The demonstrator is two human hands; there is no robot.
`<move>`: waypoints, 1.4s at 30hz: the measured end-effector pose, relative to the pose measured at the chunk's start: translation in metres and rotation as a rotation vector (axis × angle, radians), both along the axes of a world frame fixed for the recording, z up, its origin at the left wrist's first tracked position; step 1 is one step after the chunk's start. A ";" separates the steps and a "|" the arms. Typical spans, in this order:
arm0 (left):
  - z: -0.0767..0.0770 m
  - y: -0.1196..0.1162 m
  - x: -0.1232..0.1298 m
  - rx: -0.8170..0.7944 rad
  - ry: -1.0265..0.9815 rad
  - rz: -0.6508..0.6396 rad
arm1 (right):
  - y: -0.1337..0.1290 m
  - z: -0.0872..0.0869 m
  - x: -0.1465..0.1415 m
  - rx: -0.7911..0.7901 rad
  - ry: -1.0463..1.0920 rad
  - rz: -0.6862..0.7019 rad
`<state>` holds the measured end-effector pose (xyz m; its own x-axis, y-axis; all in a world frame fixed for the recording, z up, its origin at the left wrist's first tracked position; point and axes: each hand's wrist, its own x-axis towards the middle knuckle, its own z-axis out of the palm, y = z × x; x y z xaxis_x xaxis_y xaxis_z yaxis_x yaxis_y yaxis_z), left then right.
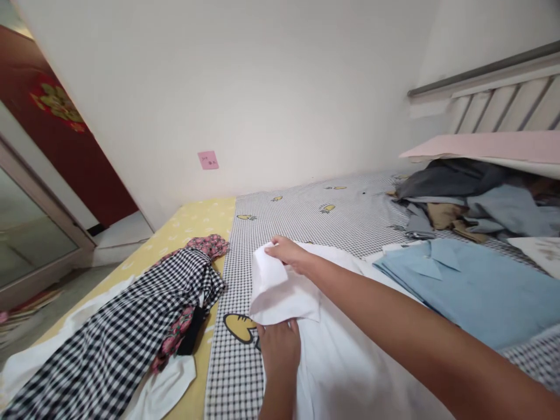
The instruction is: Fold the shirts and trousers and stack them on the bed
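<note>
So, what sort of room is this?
Probably a bedroom: a patterned sheet covers what looks like a bed, with a folded blue shirt and a black-and-white checked garment on top.

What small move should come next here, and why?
Probably smoothing the collar of the white shirt flat, since part of it curls upward, with the right hand pinching its far end and the left hand at its near edge.
</note>
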<state>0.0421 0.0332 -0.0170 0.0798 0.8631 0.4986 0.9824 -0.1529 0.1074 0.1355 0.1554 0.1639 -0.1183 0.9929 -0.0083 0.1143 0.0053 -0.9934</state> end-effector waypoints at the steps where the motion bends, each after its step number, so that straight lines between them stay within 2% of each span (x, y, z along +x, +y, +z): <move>1: 0.000 -0.001 0.000 -0.004 0.016 -0.005 | -0.001 -0.009 0.009 -0.022 -0.050 -0.037; 5: 0.001 -0.002 -0.001 0.042 0.065 -0.020 | -0.002 -0.039 0.049 -0.061 -0.230 -0.234; 9: 0.005 -0.003 0.000 0.049 0.095 -0.043 | 0.000 -0.058 0.086 -0.054 -0.400 -0.421; 13: 0.006 0.000 0.002 0.036 0.002 0.036 | 0.002 -0.066 0.118 -0.049 -0.546 -0.544; 17: 0.006 0.002 0.002 0.004 -0.024 0.054 | -0.001 -0.062 0.133 -0.036 -0.654 -0.541; 21: 0.006 0.002 0.002 0.012 -0.030 0.051 | -0.006 -0.058 0.119 -0.029 -0.683 -0.497; 27: 0.005 0.001 0.003 0.025 -0.031 0.056 | -0.013 -0.058 0.077 -0.025 -0.585 -0.210; 30: 0.006 0.002 0.003 0.027 -0.032 0.063 | -0.016 -0.053 0.066 0.039 -0.651 -0.228; 33: 0.006 0.002 0.003 0.027 -0.027 0.068 | -0.024 -0.054 0.054 0.167 -0.740 -0.259; 35: 0.006 0.002 0.003 0.032 -0.017 0.065 | -0.031 -0.064 0.043 0.272 -0.828 -0.190; 37: 0.005 0.003 0.002 0.037 -0.001 0.060 | -0.039 -0.084 0.032 0.328 -0.943 -0.064; 39: 0.003 0.004 0.001 0.043 0.009 0.059 | -0.045 -0.109 0.024 0.307 -1.023 0.047; 42: -0.001 0.008 0.000 0.046 0.023 0.050 | -0.049 -0.139 0.020 0.262 -1.030 0.052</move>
